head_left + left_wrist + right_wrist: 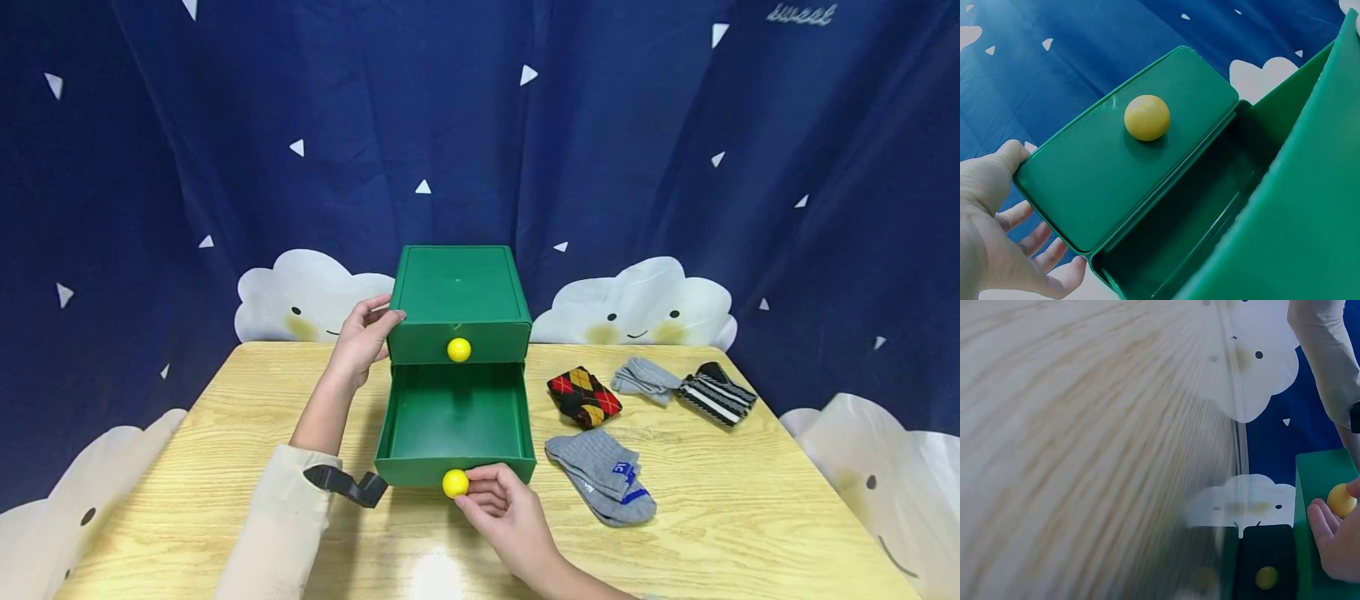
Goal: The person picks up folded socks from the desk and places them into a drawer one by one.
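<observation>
Okay, the lower drawer (405, 475) stands open at the base of the cabinet (461, 283); probably light, stiff, slick plastic. Your right hand (507, 518) pinches its yellow knob (454, 483), the best hold; your left hand (365, 336), fingers spread, braces the cabinet's left side.

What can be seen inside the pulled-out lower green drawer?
Inside the lower drawer, only its own green surface shows; nothing lies on the visible part. Its far back, beneath the upper drawer, is covered and cannot be seen.

Looks forward and down from head over counter (225, 433), close from left wrist, tilted from right, sharing green drawer unit (495, 343)
</observation>
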Action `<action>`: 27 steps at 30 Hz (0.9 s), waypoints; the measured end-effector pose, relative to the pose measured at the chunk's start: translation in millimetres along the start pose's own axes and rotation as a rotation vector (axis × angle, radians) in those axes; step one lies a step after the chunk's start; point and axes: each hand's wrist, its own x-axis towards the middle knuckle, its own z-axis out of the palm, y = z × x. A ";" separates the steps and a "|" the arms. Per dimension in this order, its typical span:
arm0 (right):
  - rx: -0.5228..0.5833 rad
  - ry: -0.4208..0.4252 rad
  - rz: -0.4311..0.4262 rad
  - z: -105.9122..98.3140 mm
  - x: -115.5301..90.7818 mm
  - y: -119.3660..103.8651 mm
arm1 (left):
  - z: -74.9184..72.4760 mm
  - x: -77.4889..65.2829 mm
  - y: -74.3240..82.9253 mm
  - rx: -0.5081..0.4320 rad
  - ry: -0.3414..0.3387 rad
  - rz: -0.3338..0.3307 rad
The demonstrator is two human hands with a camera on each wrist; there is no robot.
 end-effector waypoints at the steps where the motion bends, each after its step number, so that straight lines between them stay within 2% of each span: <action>1: -0.006 -0.010 0.002 -1.1 -0.5 0.1 | -0.2 0.3 -0.3 0.000 0.000 -0.001; 6: -0.048 -0.040 -0.001 -10.3 -4.7 -0.8 | 0.6 1.3 -1.5 0.001 -0.003 -0.001; 11: -0.160 -0.001 -0.061 -28.7 -7.0 -3.2 | 1.3 1.7 -1.7 -0.001 -0.004 -0.002; 17: -0.293 0.120 -0.098 -57.3 -3.5 -11.0 | 0.6 -0.2 -0.9 -0.002 0.006 -0.002; 23: -0.363 0.223 -0.141 -90.8 5.7 -18.8 | 0.6 0.0 -0.4 -0.013 0.007 -0.001; 27: -0.482 0.311 -0.079 -119.4 16.9 -13.8 | 1.0 0.0 0.1 -0.011 0.007 -0.002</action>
